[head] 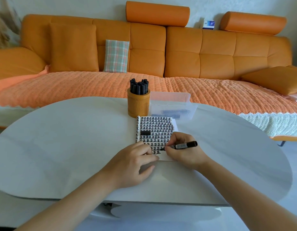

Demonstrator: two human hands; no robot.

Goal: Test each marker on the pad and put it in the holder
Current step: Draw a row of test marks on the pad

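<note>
A black marker (181,145) is touching its tip to the pad (154,130) at centre frame, the right hand (182,150) pinching it. The left hand (136,162) is pressing loosely curled fingers on the pad's lower corner, while the holder (138,104) is standing just above, beside a clear box (172,104)

right hand (186,155) pinches marker (186,145), fingers curled; left hand (136,165) palm down, fingers loosely bent.
</note>
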